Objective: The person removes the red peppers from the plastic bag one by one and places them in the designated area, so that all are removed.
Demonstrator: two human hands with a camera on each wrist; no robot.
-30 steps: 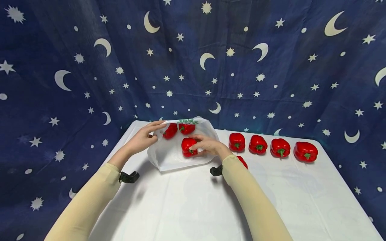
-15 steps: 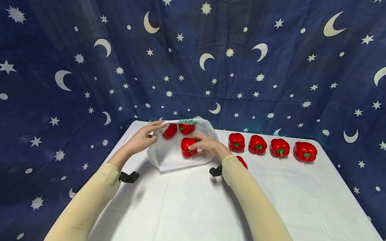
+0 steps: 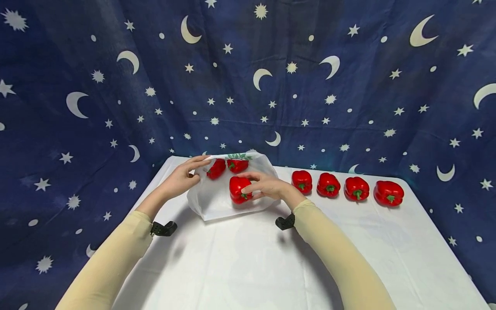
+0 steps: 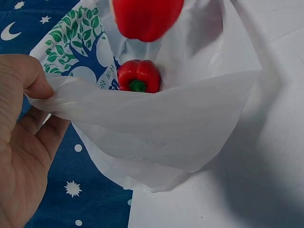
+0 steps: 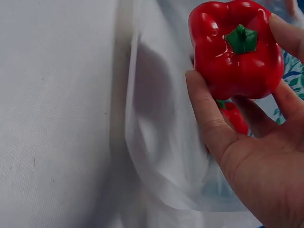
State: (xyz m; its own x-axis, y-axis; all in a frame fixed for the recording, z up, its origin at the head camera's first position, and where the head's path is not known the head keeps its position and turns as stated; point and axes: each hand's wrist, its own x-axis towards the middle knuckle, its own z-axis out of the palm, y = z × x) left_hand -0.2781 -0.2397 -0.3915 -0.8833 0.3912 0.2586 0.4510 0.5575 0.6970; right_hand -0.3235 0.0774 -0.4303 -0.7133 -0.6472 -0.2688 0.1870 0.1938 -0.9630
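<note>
A white plastic bag (image 3: 217,207) with a green leaf print lies on its side, its mouth facing me. My left hand (image 3: 179,180) pinches the bag's edge between thumb and fingers; the left wrist view shows the gripped film (image 4: 156,123) bunched at the thumb. At the bag's mouth, my right hand (image 3: 268,188) holds a red bell pepper (image 3: 239,190), its green stem turned toward the right wrist camera, thumb and fingers spread around its sides (image 5: 237,59). Deeper inside the bag lie two more red bell peppers, one on the left (image 3: 216,169) and another (image 3: 237,165) beside it.
To the right, several red bell peppers stand in a row along the back of the white table (image 3: 240,258); the nearest pepper (image 3: 302,182) is just beyond my right wrist, the farthest pepper (image 3: 389,193) near the right edge. A dark starry curtain (image 3: 248,77) hangs behind.
The right hand and its bell pepper have shifted slightly left and toward me. My right forearm has swung outward, and the loose pepper that showed beside the sleeve is now hidden. The left hand keeps its grip.
</note>
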